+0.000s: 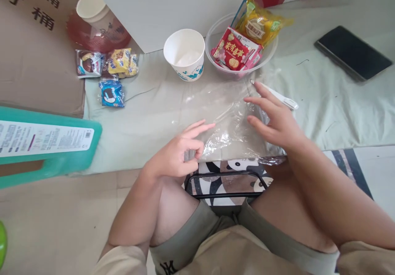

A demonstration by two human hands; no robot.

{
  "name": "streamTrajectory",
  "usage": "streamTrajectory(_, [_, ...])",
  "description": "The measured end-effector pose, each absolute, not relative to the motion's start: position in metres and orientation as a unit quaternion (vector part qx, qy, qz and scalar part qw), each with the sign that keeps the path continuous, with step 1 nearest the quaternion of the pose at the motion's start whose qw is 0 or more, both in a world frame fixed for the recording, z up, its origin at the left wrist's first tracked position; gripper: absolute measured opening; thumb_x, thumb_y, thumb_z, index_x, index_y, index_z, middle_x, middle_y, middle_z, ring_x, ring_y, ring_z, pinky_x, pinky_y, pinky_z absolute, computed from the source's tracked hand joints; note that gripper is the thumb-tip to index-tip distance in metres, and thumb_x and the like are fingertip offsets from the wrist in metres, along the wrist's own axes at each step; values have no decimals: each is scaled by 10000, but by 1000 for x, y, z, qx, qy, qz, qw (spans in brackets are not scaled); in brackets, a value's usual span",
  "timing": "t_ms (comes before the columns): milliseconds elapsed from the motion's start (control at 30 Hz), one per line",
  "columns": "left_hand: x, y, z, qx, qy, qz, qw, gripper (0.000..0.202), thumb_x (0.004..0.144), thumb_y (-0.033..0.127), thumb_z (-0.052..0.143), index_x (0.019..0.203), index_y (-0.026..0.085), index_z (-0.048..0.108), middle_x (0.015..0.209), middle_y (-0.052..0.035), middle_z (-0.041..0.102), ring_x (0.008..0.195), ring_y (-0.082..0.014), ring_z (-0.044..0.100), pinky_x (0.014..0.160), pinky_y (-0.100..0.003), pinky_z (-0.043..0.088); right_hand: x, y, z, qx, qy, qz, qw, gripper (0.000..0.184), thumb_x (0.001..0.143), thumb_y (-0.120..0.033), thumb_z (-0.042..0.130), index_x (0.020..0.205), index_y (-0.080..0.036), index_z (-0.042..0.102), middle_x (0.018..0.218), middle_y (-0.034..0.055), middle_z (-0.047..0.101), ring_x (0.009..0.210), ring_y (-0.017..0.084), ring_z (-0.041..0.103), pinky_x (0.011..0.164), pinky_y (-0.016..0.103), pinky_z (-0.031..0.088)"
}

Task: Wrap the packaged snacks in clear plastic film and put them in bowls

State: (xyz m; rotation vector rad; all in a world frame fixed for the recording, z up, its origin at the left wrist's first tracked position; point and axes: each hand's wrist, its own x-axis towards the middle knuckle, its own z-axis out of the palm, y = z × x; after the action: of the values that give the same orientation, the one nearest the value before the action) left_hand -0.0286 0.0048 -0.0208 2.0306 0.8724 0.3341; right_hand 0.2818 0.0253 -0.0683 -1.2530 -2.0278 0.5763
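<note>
On the left of the cloth-covered tabletop lie small wrapped snacks, a blue packet nearest the front edge. Next comes the left hand, low at the film's left side, two fingers stretched out and another curled toward the thumb with a narrow gap; whether they pinch anything I cannot tell. Beyond it stands a white paper cup. The clear plastic film lies crinkled between the two hands, in front of the cup and the clear plastic bowl, reaching the front edge; whether it is a bag or a single sheet does not show. It should handle as nearly weightless, limp and slick, apt to cling to itself, slide over the cloth and perhaps tear under a sharp tug. The bunched folds at its front right corner look the easiest hold, pinched between thumb and forefinger, with the flatter left edge as the second; the glossy middle offers little grip. The right hand hangs over its right part, fingers spread wide, seemingly gripping nothing, contact unclear. A white-handled item lies just beside it, and a phone farther right.
</note>
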Motion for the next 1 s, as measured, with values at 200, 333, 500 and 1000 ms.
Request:
streamTrajectory(200, [-37, 13, -32, 697, 414, 294, 507, 106, 717, 161, 528, 646, 206, 465, 1620, -115, 511, 1577, -378, 365, 1134, -582, 506, 301, 14, -56, -280, -805, 386, 352, 687, 893, -703, 637, 1465, -326, 584, 1508, 81, 623, 1452, 325, 540, 1245, 534, 406])
streamTrajectory(333, [-39, 23, -43, 638, 468, 344, 506, 127, 715, 210, 542, 633, 203, 446, 1672, -99, 439, 1602, -406, 296, 1057, -580, 552, 296, 4, -58, -300, -846, 349, 269, 897, 762, -739, 766, 1491, -263, 549, 1605, 147, 512, 1529, 373, 429, 1282, 597, 311])
streamTrajectory(500, [-46, 27, -39, 668, 470, 316, 483, 139, 739, 284, 645, 853, 215, 605, 1599, -132, 537, 1527, -353, 455, 1152, -538, 489, 278, 3, -58, -423, -793, 310, 309, 175, 994, -370, 599, 928, -260, 717, 1195, 85, 787, 1225, 290, 716, 1128, 560, 523])
streamTrajectory(1000, [-23, 40, -54, 478, 572, 452, 489, 385, 820, 565, 698, 748, 208, 574, 757, -27, 745, 564, -112, 662, 461, -201, 451, 272, 26, -73, -660, -514, 299, 459, 318, 965, -528, 581, 881, -223, 616, 665, -21, 668, 380, 77, 456, 391, 239, 338])
